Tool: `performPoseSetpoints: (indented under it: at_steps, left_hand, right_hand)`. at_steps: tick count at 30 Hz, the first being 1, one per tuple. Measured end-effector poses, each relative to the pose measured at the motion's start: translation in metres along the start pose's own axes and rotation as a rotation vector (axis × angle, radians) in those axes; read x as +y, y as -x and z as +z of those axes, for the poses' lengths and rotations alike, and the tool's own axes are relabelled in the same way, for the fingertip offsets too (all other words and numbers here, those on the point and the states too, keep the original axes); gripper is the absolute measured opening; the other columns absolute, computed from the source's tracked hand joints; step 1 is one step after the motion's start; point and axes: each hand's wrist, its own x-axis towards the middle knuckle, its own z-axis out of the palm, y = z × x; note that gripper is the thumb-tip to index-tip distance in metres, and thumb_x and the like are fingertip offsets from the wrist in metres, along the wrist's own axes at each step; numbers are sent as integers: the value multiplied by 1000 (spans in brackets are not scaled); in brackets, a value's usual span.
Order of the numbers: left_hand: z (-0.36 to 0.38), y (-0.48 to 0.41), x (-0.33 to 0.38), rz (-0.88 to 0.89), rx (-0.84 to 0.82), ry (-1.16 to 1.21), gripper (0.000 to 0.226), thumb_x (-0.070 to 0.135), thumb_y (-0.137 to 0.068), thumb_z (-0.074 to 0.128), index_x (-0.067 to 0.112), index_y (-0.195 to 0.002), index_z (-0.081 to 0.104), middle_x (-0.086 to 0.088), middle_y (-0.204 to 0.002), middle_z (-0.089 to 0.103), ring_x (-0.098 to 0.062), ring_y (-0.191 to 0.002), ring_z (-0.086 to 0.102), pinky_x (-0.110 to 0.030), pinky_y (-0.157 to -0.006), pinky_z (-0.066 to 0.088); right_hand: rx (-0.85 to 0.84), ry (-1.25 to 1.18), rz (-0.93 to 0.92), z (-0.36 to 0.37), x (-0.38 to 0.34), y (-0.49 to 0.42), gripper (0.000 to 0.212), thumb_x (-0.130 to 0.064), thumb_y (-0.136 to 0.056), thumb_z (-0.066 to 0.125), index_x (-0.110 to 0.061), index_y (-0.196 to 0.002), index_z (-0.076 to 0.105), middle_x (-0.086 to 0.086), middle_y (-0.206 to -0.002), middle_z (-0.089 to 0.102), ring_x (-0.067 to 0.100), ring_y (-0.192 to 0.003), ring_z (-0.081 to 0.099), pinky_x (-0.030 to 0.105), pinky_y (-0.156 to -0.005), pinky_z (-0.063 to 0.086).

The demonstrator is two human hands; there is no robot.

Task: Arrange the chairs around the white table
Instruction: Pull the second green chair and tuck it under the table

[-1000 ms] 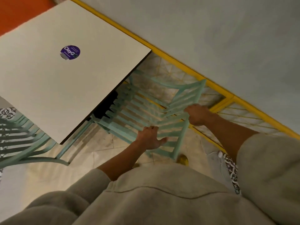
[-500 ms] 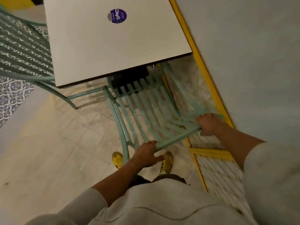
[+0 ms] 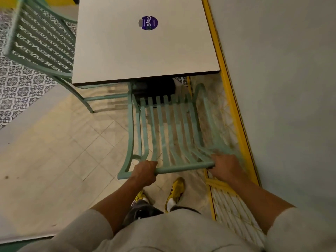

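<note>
The white table [image 3: 127, 51] with a round purple sticker fills the upper middle of the head view. A mint green slatted chair [image 3: 163, 128] stands right in front of me, its seat partly under the table's near edge. My left hand [image 3: 144, 171] grips the left end of the chair's top rail. My right hand [image 3: 224, 167] grips the right end of the same rail. A second mint green chair [image 3: 41, 44] stands at the table's left side, its seat partly under the tabletop.
A pale wall [image 3: 281, 88] with a yellow base strip [image 3: 234, 110] runs close along the right of the table and chair. A yellow wire grid [image 3: 234, 211] lies low at my right. Beige floor tiles [image 3: 63, 151] spread to the left, with patterned tiles [image 3: 16, 84] beyond.
The view swung round so I now face the table's near edge squarely. The chair turned from tilted to straight with its seat toward the table. Both hands kept their grip on it.
</note>
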Motion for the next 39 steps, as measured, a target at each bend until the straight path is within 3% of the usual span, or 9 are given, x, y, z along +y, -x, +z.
performPoseSetpoints:
  at_steps: [5,14,39]
  left_hand:
    - [5,5,4,-5,29,-23,30,26,-94,68,27,-124,67,-1,-119,71,-23,-108,71,-38,-93,61]
    - [8,-8,-3,13,80,0,31,18,-94,70,23,-125,69,0,-119,72,-21,-107,70,-35,-94,60]
    - [-41,-48,2,-35,177,-9,28,22,-102,68,18,-129,70,-4,-115,72,-20,-105,71,-38,-96,60]
  right_hand:
    - [19,-58,-80,11,8,8,63,-64,-91,65,-42,-149,57,-7,-133,71,20,-110,72,35,-93,58]
    - [-30,-47,-185,-3,6,-9,61,-38,-93,73,-44,-151,56,-7,-141,68,20,-129,63,38,-106,53]
    - [16,-95,-124,-46,12,-63,50,-48,-96,73,-43,-144,64,-1,-129,74,24,-116,70,39,-93,57]
